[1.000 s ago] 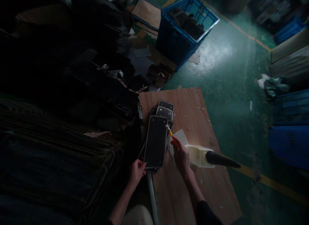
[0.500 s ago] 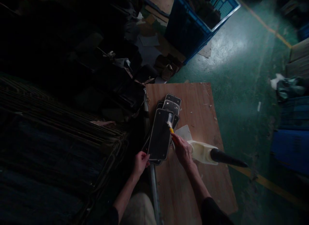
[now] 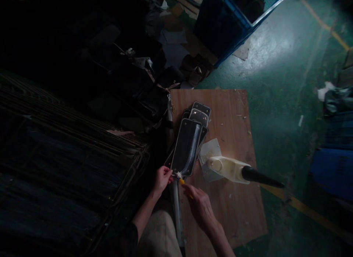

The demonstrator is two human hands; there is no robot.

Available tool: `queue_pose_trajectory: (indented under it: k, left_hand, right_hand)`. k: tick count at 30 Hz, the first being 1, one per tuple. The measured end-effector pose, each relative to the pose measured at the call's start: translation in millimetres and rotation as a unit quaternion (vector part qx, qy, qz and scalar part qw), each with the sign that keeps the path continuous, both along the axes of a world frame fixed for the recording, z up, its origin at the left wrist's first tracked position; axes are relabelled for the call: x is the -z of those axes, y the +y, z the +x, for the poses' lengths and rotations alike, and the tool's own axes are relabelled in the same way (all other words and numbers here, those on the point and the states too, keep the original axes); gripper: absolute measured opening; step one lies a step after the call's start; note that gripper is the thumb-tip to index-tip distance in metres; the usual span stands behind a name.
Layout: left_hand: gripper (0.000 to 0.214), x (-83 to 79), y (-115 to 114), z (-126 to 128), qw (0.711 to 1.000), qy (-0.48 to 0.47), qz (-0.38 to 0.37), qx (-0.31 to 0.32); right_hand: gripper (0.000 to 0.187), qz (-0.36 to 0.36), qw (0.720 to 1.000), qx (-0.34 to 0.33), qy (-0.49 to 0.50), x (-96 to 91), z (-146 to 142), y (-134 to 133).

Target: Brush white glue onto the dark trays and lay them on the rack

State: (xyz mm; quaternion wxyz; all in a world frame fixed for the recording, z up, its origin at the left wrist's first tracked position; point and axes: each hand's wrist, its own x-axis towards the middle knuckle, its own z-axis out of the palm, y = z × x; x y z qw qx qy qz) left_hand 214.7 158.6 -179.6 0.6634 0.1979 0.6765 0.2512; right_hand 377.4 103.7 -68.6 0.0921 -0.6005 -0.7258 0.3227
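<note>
A dark rectangular panel (image 3: 185, 146) with rounded corners and small studs lies on top of a stack of similar panels (image 3: 200, 117). My left hand (image 3: 162, 179) pinches its lower left corner between thumb and fingers. In my right hand (image 3: 200, 203) is a small brush (image 3: 181, 180) with a yellow handle, its whitish bristles touching the panel's lower edge. A wet, shiny streak curves along the panel's right side down to the brush. Beside the stack, a cream plastic bottle (image 3: 230, 169) with a long black nozzle lies across a pale sheet (image 3: 209, 148).
The stack rests on a wooden board (image 3: 228, 113) with a metal rail (image 3: 177, 213) along its left edge. Wire-edged racks (image 3: 121, 168) stand at left, partly lost in darkness. A blue crate (image 3: 220, 32) is at the back; blue bins (image 3: 333, 172) stand at right on the green floor.
My right hand has drawn the brush from the panel's upper right down to its lower edge, leaving a long shiny streak. My left hand keeps its corner hold. The view has shifted slightly.
</note>
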Motion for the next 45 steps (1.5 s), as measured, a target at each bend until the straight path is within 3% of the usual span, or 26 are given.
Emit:
queue_pose_trajectory:
  k: [4,9,16,19,22,27,30,33,37,42,45]
  left_hand:
    - [0.018,2.4,0.2,-0.5,1.0,-0.006,0.004,0.0]
    - [0.016,0.7,1.4,-0.9,1.0,0.001,0.001,-0.003]
    - [0.01,1.9,1.4,-0.5,1.0,0.013,-0.014,0.016]
    - [0.01,6.6,-1.0,-0.2,1.0,0.015,-0.006,0.012]
    - [0.012,5.5,-1.5,-1.2,1.0,0.01,0.003,0.0]
    - [0.01,-5.5,2.7,-2.9,1.0,-0.011,-0.005,-0.017]
    - [0.01,-8.8,4.1,-2.7,0.999,-0.017,-0.015,-0.023]
    - [0.011,-8.3,3.7,-2.3,0.999,-0.014,-0.009,-0.032]
    - [0.014,-5.7,2.3,-1.6,0.999,-0.011,-0.006,-0.035]
    - [0.016,-3.8,1.3,-1.8,0.999,-0.015,0.006,-0.031]
    - [0.018,-2.2,0.6,-1.8,0.999,-0.011,0.012,-0.029]
  right_hand:
    - [0.023,0.018,0.999,-0.003,0.044,2.9,7.8,52.8]
    - [0.027,0.101,0.99,0.066,0.067,14.1,25.8,120.2]
    - [0.03,0.209,0.975,0.072,0.025,23.8,20.9,171.8]
    - [0.031,0.211,0.977,0.039,-0.012,30.7,15.4,176.0]
    - [0.032,0.171,0.985,-0.008,-0.021,32.5,15.1,162.6]
    - [0.03,0.062,0.994,-0.088,0.005,15.6,19.1,103.2]
    - [0.026,-0.005,0.995,-0.095,0.027,5.0,19.1,63.2]
    - [0.024,-0.063,0.992,-0.081,0.068,2.2,22.2,41.2]
    - [0.024,-0.052,0.995,-0.009,0.084,8.7,38.2,56.5]
    - [0.026,0.092,0.994,0.06,0.019,13.4,56.2,111.1]
    - [0.028,0.155,0.986,0.057,0.02,12.8,55.8,140.4]
